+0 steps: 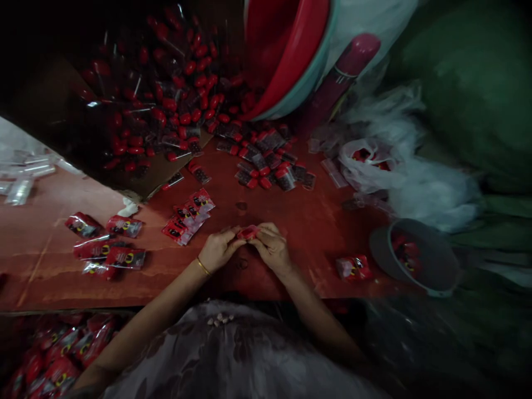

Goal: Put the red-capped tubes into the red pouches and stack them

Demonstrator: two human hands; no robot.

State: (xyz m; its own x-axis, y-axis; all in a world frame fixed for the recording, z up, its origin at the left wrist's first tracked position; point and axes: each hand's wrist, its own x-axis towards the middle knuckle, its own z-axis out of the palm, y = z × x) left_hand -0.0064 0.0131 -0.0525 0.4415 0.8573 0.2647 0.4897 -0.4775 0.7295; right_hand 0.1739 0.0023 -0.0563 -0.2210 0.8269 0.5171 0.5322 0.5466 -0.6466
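Observation:
My left hand (218,249) and my right hand (272,246) meet over the middle of a reddish wooden board (291,221). Both pinch one small red packet (248,233) between their fingertips. A thin gold bangle sits on my left wrist. Just beyond my left hand lies a small fanned stack of red-and-clear packets (189,216). Farther off, several dark packets with red ends (268,160) are scattered on the board.
Filled red packets (106,244) lie in a loose group at the left, one more (353,267) at the right beside a grey bowl (415,255). A red basin (286,55) tips at the back. White plastic bags (399,166) sit right. A heap of red packets (54,354) lies below the board.

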